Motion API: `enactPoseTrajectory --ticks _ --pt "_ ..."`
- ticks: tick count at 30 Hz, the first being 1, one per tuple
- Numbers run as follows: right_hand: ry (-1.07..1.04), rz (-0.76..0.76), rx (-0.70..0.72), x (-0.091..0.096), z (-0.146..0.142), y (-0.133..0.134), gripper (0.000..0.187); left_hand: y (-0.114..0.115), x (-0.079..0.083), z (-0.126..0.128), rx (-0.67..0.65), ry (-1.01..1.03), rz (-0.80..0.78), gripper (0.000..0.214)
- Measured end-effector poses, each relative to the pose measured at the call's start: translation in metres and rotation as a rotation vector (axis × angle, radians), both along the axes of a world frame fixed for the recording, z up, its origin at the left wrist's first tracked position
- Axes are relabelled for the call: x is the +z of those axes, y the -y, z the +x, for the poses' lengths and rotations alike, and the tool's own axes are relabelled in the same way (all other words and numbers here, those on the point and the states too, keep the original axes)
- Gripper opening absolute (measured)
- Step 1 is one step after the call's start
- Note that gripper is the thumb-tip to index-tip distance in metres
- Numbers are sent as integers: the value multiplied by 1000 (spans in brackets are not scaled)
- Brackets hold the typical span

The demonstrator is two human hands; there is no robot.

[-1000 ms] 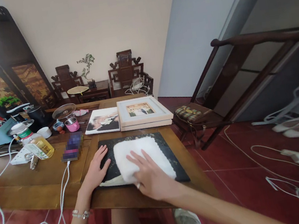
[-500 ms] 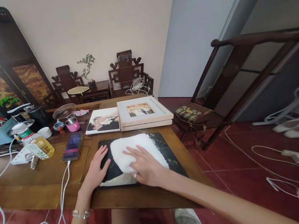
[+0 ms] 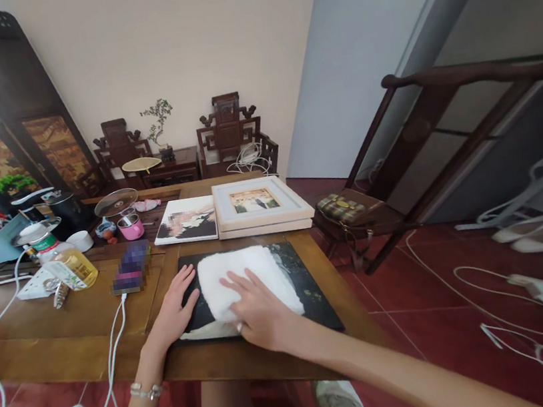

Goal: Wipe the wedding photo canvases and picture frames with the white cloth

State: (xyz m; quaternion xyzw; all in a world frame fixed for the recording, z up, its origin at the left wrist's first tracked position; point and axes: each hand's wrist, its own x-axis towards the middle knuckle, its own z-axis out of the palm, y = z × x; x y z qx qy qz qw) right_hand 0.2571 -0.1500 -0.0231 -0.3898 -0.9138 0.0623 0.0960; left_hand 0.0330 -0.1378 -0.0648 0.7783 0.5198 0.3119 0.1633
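Note:
A dark photo canvas [image 3: 308, 289] lies flat at the near edge of the wooden table [image 3: 76, 325]. A white towel [image 3: 241, 278] is spread over its middle. My right hand [image 3: 259, 313] rests flat on the towel's near part, fingers stretched out and pressing it down. My left hand [image 3: 175, 308] lies flat on the canvas's left edge with fingers apart, holding it still. A bracelet sits on my left wrist.
Behind the canvas lie a framed photo [image 3: 259, 205] and an unframed print [image 3: 187, 219]. To the left are a phone [image 3: 131, 267] on a white cable, an oil bottle [image 3: 70, 262], a pink cup [image 3: 131, 226] and clutter. A dark wooden chair [image 3: 397, 165] stands at the right.
My right hand has slid the towel leftward across the canvas, uncovering more of its dark right side. My left hand has stayed in place.

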Motion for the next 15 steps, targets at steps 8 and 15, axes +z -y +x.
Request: enactPoseTrajectory --ticks 8,15 --pt "104 -74 189 16 1 64 33 1 3 -2 -42 23 11 44" --pt "8 -38 100 6 7 35 26 1 2 0 -15 17 -4 43"
